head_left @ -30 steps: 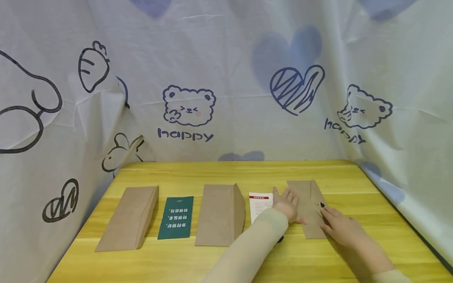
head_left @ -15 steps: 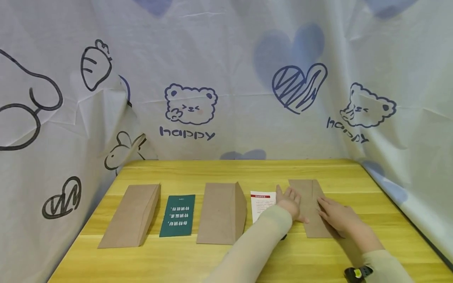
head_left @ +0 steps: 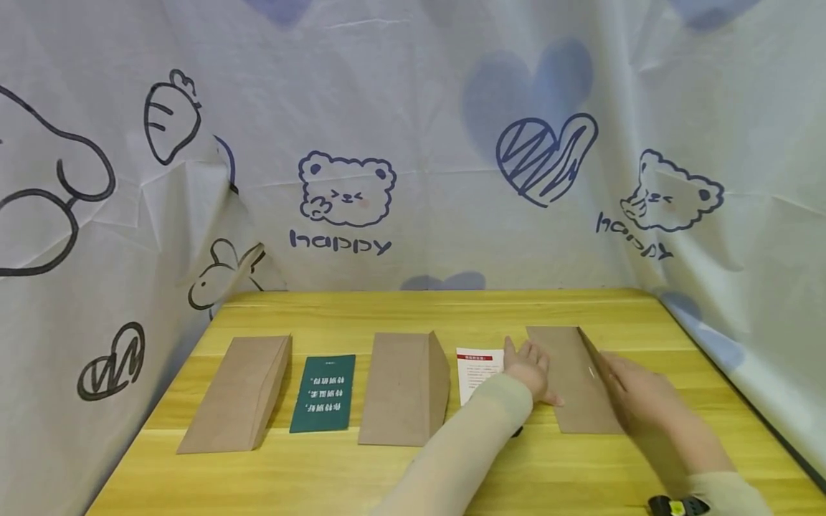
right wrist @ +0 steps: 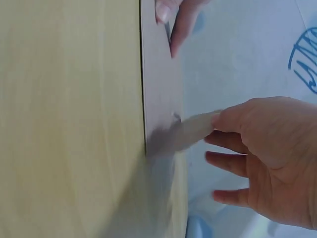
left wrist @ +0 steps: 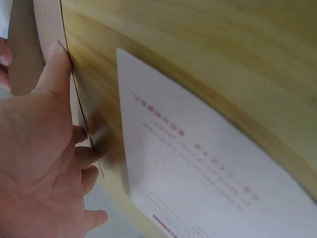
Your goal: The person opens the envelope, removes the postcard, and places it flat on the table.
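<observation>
A brown kraft paper envelope (head_left: 561, 380) lies at the right of the table, its long right-hand flap (right wrist: 190, 131) tilted up off the body. My right hand (head_left: 645, 394) pinches that flap between thumb and fingers. On the envelope's left edge rests my left hand (head_left: 530, 371), its thumb (left wrist: 55, 64) pressed on the paper and its other fingers stretched along the edge. A small pale mark (head_left: 592, 373) shows on the envelope near the raised flap. Left of it lies a white card (head_left: 476, 365) with a red strip, partly hidden by my left sleeve.
Two more brown envelopes (head_left: 400, 390) with flaps standing up lie in the middle and at the left; between them is a dark green card (head_left: 323, 394) with white writing. A printed white cloth (head_left: 419, 229) surrounds the back and sides of the yellow wooden table (head_left: 258, 487).
My right hand has shifted right from the envelope's middle, bringing the flap up with it. The dark heart-shaped print seen earlier by its fingertips is out of sight. My left hand stays put.
</observation>
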{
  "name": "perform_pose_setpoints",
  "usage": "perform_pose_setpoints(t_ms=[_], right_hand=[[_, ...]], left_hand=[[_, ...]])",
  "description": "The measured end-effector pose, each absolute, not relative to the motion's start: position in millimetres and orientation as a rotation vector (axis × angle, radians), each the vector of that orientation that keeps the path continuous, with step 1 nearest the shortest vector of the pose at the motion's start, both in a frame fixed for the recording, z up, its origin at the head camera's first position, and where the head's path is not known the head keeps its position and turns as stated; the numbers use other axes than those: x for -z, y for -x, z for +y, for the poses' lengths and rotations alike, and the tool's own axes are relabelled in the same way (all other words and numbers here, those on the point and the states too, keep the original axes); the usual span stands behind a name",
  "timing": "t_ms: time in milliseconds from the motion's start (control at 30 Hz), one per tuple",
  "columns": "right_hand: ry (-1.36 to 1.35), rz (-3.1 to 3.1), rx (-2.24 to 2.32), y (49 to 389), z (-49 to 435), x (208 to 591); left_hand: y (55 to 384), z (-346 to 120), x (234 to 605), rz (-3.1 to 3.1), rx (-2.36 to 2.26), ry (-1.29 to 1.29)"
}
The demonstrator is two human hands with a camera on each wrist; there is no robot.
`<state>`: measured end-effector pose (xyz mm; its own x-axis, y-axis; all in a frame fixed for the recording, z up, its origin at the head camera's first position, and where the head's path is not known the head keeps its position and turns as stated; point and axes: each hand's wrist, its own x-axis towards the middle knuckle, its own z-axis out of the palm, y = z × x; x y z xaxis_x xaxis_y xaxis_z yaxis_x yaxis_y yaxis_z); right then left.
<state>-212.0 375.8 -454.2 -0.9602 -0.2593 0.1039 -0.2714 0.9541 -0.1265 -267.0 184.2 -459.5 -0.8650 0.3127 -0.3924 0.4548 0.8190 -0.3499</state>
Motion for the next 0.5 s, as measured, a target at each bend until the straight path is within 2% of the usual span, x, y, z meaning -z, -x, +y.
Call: perform_pose_setpoints(t_ms=[233, 500], right_hand=[[-0.339, -2.985, -0.054, 212.7, 399.8, 459.8], [-0.328, -3.064, 0.015, 214.4, 406.1, 464.5]], left_hand=[[270.1, 183.0, 461.9, 2.691, 0.606, -0.604], [270.2, 182.3, 463.7, 2.707, 0.585, -0.630]])
